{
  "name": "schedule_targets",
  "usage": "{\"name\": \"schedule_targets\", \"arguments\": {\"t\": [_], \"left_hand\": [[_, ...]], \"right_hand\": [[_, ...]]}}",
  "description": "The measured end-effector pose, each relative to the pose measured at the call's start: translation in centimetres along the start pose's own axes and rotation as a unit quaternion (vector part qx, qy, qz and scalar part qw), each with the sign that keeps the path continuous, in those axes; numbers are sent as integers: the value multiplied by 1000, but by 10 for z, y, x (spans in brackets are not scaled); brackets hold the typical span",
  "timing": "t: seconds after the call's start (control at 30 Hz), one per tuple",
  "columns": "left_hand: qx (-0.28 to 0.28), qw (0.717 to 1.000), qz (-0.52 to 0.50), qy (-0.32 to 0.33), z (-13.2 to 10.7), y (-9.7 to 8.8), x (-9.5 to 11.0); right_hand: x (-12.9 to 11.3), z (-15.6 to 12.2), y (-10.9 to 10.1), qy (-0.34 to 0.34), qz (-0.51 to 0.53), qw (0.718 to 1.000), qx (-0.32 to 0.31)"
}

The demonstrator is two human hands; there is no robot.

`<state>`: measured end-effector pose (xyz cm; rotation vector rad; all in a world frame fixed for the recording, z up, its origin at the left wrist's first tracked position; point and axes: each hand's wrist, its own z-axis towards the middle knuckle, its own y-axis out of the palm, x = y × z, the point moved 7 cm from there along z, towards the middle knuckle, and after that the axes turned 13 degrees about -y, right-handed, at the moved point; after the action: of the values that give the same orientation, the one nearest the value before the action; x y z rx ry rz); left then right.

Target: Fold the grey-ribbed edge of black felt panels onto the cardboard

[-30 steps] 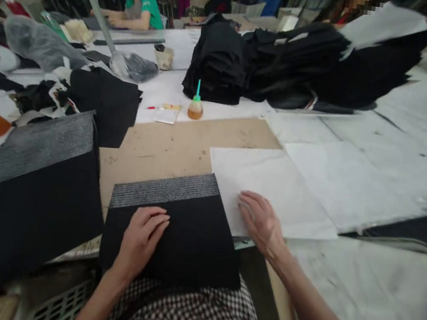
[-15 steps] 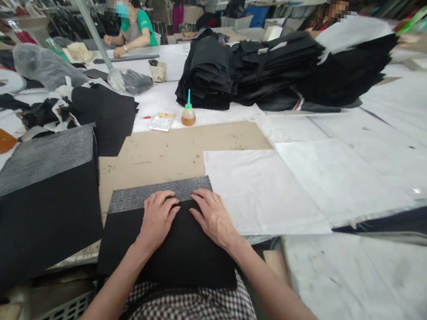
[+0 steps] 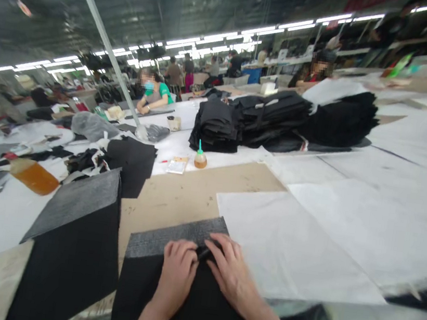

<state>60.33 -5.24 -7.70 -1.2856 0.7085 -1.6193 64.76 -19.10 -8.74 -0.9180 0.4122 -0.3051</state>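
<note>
Two grips are pinching one fold of the black fabric piece (image 3: 141, 292), lying at the table's (image 3: 193, 194) near edge: left hand (image 3: 176, 276) and right hand (image 3: 232, 272) are sitting side by side, just below its grey band (image 3: 164, 238).

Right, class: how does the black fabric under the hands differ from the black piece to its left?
The centre fabric has the left hand and right hand on it; the left piece lies untouched. The left piece sits skewed and looks larger; the centre fabric lies square. Both are black with a grey band.
</note>
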Motion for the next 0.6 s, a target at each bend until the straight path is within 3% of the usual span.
{"name": "schedule_targets", "arguments": {"t": [0.13, 0.23, 0.3, 0.43, 0.6], "left_hand": [[75, 996, 2, 45, 0, 8, -7], [102, 991, -15, 81, -2, 15, -16], [99, 992, -38, 66, -4, 18, -23], [122, 990, -61, 34, -6, 18, -27], [223, 970, -13, 99, -5, 14, -21]], "right_hand": [[7, 4, 0, -51, -53, 997, 16], [-5, 19, -4, -137, 11, 990, -33], [-14, 32, -11, -161, 73, 981, -76], [-14, 55, -19, -110, 105, 977, -150], [-3, 61, -4, -95, 87, 968, -214]]}}
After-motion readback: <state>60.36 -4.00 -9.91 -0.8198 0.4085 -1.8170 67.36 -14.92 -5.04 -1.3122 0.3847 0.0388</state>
